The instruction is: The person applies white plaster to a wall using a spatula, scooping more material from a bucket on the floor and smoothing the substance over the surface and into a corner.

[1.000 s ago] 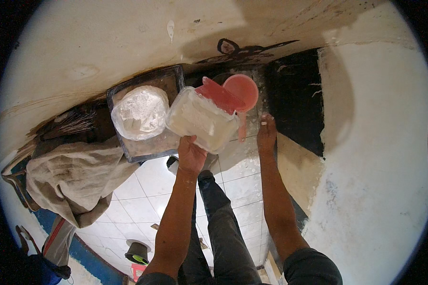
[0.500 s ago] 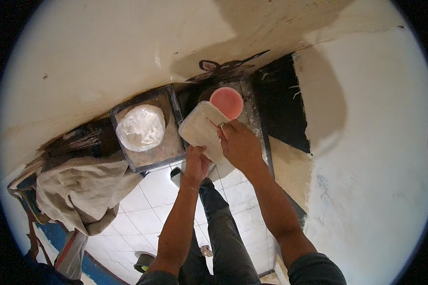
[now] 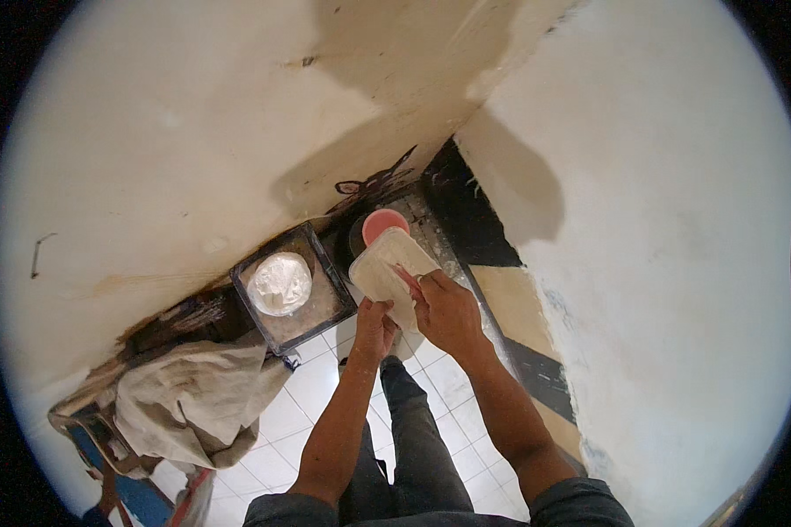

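My left hand (image 3: pixel 375 329) is closed on the near-left edge of a pale rectangular tray (image 3: pixel 380 265) with rounded corners and a whitish, smeared surface. Over that tray, my right hand (image 3: pixel 448 309) grips a slim red tool (image 3: pixel 403 276) that slants across it. The working end of the tool is hard to make out against the pale surface. Just beyond the tray's far edge is a round pink tub (image 3: pixel 384 220), partly covered by the tray in this view.
Left of the tray, an open plastic bag of white powder (image 3: pixel 279 284) sits in a dark-rimmed square stand (image 3: pixel 320 330). Beige cloth (image 3: pixel 189 395) drapes over something at lower left. Two walls meet in a corner ahead, the right one (image 3: pixel 659 290) partly painted. White floor tiles (image 3: pixel 286 457) lie below.
The view has tilted up, showing more wall, so the stand and pink tub appear lower. Both hands keep their hold on the tray and tool; the tool has shifted slightly over the tray.
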Action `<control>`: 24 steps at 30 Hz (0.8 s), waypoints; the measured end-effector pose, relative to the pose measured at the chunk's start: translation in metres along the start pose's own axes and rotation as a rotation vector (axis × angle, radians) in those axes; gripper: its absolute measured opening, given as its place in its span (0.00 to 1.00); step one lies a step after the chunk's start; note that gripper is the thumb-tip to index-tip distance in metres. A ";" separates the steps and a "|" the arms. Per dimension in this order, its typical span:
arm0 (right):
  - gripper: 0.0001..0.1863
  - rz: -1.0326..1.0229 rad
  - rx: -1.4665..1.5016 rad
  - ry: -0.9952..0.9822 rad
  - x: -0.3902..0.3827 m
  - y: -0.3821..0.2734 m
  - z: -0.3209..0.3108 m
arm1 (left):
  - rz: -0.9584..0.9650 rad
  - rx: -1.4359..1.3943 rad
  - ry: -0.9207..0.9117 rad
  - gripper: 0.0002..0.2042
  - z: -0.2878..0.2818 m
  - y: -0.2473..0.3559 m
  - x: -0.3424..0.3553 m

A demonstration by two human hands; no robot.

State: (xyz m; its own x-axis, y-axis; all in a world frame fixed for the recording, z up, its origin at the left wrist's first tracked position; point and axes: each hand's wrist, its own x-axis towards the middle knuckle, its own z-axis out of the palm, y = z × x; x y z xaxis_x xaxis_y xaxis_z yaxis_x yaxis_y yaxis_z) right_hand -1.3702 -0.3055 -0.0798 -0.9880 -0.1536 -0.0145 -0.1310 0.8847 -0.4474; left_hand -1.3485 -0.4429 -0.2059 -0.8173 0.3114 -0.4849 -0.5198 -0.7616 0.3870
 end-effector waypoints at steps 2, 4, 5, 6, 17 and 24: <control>0.09 0.112 0.045 0.039 -0.016 -0.013 -0.025 | -0.015 0.021 -0.029 0.27 0.017 0.004 -0.016; 0.09 0.162 0.053 0.063 -0.035 -0.030 -0.044 | -0.035 0.040 -0.054 0.26 0.028 0.006 -0.034; 0.08 0.196 0.067 0.071 -0.043 -0.039 -0.054 | -0.066 0.105 -0.047 0.26 0.030 0.009 -0.040; 0.08 0.212 0.062 0.090 -0.054 -0.048 -0.061 | -0.102 0.171 -0.040 0.25 0.039 0.012 -0.051; 0.07 0.319 0.138 0.328 -0.169 -0.119 -0.151 | -0.275 0.342 -0.209 0.20 0.116 0.014 -0.172; 0.08 0.503 0.089 0.632 -0.238 -0.102 -0.184 | -0.406 0.465 -0.342 0.20 0.152 -0.010 -0.211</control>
State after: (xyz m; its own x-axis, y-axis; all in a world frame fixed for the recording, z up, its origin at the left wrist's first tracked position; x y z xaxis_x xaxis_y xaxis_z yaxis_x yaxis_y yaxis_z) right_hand -1.1364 -0.2787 0.1336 -0.7895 0.5544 0.2634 0.3218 0.7393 -0.5915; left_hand -1.2088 -0.4143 0.0120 -0.5288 0.7390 -0.4174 -0.7903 -0.2495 0.5596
